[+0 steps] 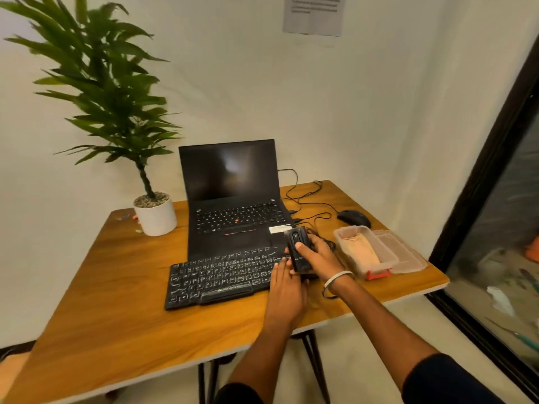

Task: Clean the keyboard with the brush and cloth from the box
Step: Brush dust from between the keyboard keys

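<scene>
R hand [316, 255] grips black brush [298, 249] (prob.); L hand [287, 287] flat on keyboard [215, 277].

Worktop [116, 322] carries everything. Potted plant [154, 215] at back left; laptop [233, 205] to its right, lid up, at the back centre. Keyboard [217, 279] lies in front of laptop, its far edge overlapping the laptop's front. Box [364, 252] sits right of keyboard w/ cloth [360, 250] inside; lid [405, 255] just right of box. Mouse [353, 218] behind box, cable [306, 199] running between it & laptop's right side. Right hand [318, 255] holds brush [299, 249] over keyboard's right end; left hand [287, 290] on that end, just below.
</scene>
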